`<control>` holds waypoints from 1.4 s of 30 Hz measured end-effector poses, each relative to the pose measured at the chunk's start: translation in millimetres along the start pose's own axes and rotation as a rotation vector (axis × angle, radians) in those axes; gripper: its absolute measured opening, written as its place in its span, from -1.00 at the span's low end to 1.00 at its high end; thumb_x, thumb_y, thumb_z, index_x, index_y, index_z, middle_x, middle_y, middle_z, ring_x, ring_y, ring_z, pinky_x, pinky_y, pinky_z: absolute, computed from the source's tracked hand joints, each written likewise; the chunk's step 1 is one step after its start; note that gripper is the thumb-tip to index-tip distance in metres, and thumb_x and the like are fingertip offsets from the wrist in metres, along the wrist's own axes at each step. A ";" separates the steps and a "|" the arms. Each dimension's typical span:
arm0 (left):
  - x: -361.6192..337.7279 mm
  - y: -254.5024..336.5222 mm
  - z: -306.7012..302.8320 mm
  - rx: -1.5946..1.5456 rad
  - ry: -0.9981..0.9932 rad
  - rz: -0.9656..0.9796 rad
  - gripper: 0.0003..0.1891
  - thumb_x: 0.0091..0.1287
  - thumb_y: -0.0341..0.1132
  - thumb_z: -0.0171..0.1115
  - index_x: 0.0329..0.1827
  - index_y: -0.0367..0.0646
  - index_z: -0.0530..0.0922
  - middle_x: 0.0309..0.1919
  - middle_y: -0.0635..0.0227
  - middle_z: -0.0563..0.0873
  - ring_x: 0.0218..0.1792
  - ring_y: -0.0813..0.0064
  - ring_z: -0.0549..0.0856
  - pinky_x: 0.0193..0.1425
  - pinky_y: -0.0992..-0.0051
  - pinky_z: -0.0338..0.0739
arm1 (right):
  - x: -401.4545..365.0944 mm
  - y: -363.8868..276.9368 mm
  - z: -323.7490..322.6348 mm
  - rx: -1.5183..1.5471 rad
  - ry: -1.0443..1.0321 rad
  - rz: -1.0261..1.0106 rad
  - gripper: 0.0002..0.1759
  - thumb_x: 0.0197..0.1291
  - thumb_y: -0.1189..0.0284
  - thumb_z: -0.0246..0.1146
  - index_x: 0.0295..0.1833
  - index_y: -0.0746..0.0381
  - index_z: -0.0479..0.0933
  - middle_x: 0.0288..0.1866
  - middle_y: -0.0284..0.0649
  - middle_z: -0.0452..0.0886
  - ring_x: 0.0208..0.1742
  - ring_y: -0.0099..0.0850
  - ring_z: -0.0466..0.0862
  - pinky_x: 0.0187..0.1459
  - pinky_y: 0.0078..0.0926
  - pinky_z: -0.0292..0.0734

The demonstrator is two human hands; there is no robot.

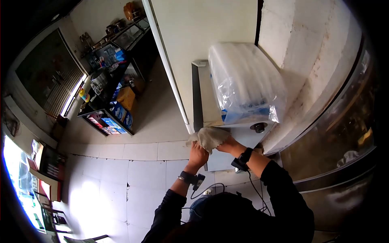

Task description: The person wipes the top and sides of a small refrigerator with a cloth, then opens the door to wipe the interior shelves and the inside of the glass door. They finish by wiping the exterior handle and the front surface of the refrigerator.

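A beige cloth is bunched between my hands at the front edge of a small white cabinet. My left hand is closed on the cloth's lower left part. On the other side, my right hand has hold of the cloth, its fingers mostly hidden in the folds. Just beyond the hands, a large clear plastic bag of stacked white items lies on the cabinet top. A dark round knob sits on the cabinet to the right of my right hand.
A pale panel with a white edge strip rises behind the cabinet. To the right is a large glass-fronted case. A black shelf counter with boxes stands at the far left. Cables hang from my wrist devices.
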State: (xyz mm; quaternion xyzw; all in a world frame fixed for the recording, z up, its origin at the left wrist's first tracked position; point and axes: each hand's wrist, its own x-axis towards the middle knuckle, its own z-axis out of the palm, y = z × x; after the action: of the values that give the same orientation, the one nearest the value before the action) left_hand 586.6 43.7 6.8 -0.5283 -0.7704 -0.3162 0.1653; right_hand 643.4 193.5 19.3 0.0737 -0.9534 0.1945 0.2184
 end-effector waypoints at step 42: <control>-25.3 -0.9 29.9 -0.856 0.010 -0.442 -0.44 -0.18 -0.57 0.01 0.02 -0.40 0.20 -0.02 -0.01 0.31 0.07 0.15 0.26 0.13 0.47 0.09 | 6.5 -14.1 12.9 0.037 0.431 0.434 -0.71 -0.15 0.28 0.22 -0.60 0.32 0.51 -0.70 -0.14 0.48 -0.66 -0.27 0.51 -0.68 -0.53 0.31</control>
State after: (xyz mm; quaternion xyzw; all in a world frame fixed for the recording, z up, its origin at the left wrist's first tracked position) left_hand 598.0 45.3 -30.6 -0.3709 -0.6643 -0.6349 -0.1344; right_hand 635.7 175.0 16.2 -0.1707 -0.8749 0.2652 0.3674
